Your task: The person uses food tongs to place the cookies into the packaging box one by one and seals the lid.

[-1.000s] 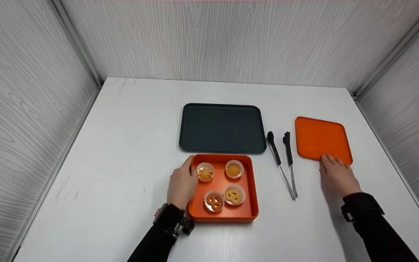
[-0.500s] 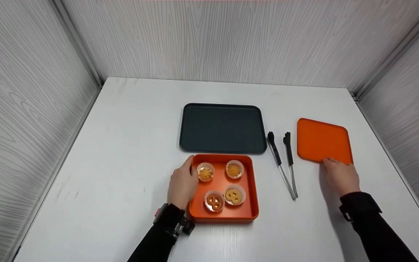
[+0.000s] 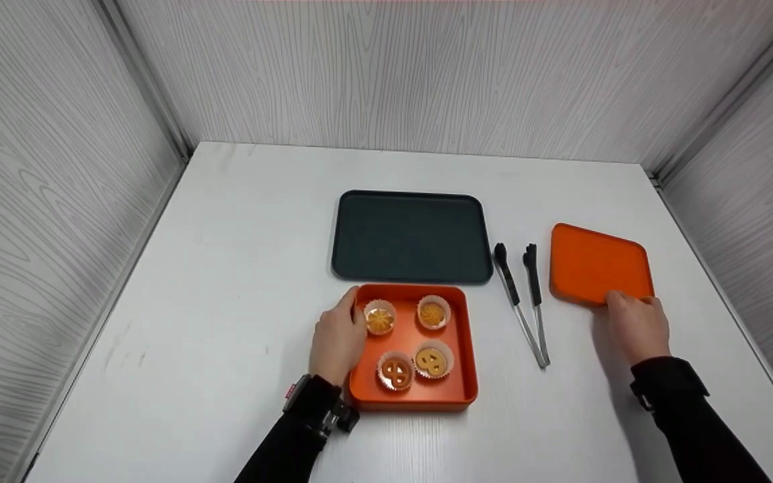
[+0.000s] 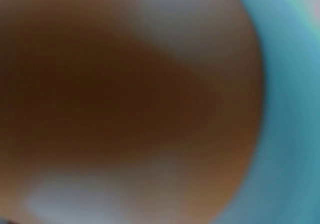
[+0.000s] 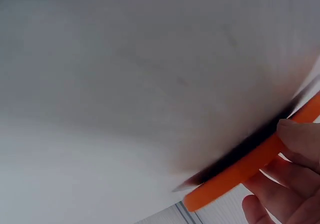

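Note:
In the head view, a square orange box [image 3: 470, 349] holds several cookies in paper cups, among them a pretzel-shaped cookie [image 3: 396, 373] and a swirled cookie [image 3: 431, 314]. My left hand [image 3: 338, 339] grips the box's left wall; its fingertips are partly hidden. Farther right, my right hand [image 3: 636, 329] pinches the near edge of a flat orange lid [image 3: 601, 265]. The right wrist view shows the thumb on one face of the lid [image 5: 240, 169] and fingers on the other. Everything in the left wrist view is a close, blurred brown and blue shape.
A dark green tray [image 3: 413, 238] lies just behind the box. Tongs with black tips and metal arms [image 3: 527, 315] rest spread between box and lid. Grey wood-grain panels [image 3: 386, 74] enclose the white table [image 3: 212, 282] at the back and sides.
My right fingers, first laid over the lid's near edge, now pinch it. The lid has shifted slightly toward me and to the right, its near edge seemingly raised. The left hand stays still.

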The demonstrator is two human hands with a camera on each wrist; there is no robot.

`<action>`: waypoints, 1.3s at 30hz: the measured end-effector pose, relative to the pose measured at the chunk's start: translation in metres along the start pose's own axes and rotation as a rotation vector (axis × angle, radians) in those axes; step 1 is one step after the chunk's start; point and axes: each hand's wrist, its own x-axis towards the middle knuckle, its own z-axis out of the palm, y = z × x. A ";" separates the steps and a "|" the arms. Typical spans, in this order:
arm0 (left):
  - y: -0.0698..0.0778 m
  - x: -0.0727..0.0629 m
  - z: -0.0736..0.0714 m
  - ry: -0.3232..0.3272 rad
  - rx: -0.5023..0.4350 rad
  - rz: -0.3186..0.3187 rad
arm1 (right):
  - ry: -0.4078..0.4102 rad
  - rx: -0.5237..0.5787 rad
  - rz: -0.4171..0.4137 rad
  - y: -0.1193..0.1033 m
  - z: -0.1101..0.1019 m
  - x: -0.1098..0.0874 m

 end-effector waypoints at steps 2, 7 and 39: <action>0.000 0.000 0.000 0.002 0.001 0.003 | 0.024 0.004 -0.006 0.000 -0.001 0.000; 0.000 0.000 0.000 -0.002 0.001 0.005 | 0.075 -0.014 -0.031 0.002 -0.008 0.002; -0.001 0.003 -0.004 -0.005 -0.083 -0.018 | 0.440 0.148 -0.024 -0.030 -0.081 0.039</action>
